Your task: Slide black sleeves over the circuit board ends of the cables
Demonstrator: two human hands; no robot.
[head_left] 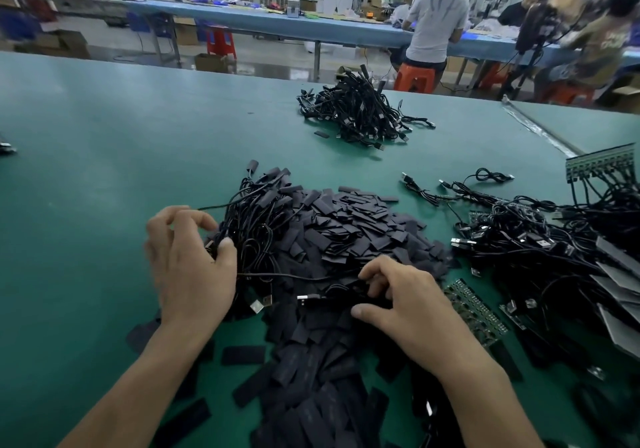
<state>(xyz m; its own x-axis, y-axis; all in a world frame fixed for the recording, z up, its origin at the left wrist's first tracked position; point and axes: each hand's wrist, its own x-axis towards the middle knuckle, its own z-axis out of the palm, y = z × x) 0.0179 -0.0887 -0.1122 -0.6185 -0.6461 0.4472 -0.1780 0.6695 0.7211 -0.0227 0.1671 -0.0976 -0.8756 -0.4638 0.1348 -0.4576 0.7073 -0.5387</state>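
While both hands work near the near edge of the surface (97, 142), I read the head view like this. The left hand (194, 267) is curled round a bundle (242, 239) of cables on the left flank of the sleeves (349, 225) heap, thumb pressed on top. The right hand (408, 298) pinches one end of a cable (298, 277) at the heap's near side, just beside a USB plug (306, 298); whether a sleeve already sits on that end I cannot tell.

That cable runs from hand to hand, its long axis roughly parallel to the near edge. Sleeves lie touching the right hand's fingers and just beyond them, so I judge the right hand the nearer for taking one, with the left steadying the cable.

More cables (540, 246) sprawl by the right edge beside bare boards (476, 316). Another pile (360, 111) sits toward the far edge.
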